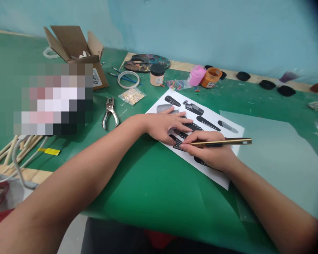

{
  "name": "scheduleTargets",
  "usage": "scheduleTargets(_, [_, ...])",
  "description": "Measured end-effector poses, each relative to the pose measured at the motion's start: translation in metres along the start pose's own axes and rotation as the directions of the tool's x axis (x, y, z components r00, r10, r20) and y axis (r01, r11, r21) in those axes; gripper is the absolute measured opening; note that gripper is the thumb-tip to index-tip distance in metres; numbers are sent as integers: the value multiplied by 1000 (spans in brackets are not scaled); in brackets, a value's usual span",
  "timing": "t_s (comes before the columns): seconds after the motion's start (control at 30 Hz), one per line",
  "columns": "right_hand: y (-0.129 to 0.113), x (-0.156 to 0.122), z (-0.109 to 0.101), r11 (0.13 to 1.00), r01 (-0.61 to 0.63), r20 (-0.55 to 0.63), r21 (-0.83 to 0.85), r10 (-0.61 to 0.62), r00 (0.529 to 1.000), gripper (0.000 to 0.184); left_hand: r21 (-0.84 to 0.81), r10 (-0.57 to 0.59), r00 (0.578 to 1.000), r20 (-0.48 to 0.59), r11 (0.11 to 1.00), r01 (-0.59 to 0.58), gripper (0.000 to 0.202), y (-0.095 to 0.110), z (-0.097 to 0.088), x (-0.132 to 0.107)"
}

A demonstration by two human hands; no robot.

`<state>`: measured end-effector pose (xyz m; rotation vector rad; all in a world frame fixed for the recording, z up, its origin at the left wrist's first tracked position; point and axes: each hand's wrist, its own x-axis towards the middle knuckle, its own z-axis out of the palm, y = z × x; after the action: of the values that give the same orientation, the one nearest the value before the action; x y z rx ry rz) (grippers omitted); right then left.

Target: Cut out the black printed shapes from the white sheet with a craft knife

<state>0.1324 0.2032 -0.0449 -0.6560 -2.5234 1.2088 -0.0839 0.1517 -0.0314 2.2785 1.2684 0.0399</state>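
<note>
- The right hand (214,153) is closed around a gold craft knife (222,142), its tip on the printed sheet (228,123).
- The left hand (165,125) lies flat, fingers spread, pressing the sheet down just beside the knife tip.
- The sheet of black shapes lies on the green table (148,183).
- A hole punch (110,112) and a bag of gold beads (132,96) lie to the left.

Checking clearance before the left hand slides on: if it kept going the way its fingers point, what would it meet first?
The left hand lies flat on the printed sheet, fingers pointing right. Straight on, it would probably first meet the right hand holding the gold knife, though depth is unclear.
</note>
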Motion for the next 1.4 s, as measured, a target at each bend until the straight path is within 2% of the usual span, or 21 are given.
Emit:
scheduleTargets(0.23, [2,-1,-1,997,65,30,-28,-64,998,6,12,-5,1000,-9,1000,5,73,0,0,0])
scheduleTargets(0.73, [2,-2,0,994,109,33,-21,-109,994,6,-12,-3,1000,-13,1000,3,74,-2,1,0])
scheduleTargets(1.1, [1,-1,-4,977,210,87,-32,-207,974,8,-15,14,1000,-5,1000,-14,75,-5,1,1])
scheduleTargets(1.4, [3,-2,-8,980,197,106,5,-196,975,8,-26,5,1000,-4,1000,-5,74,-3,-1,0])
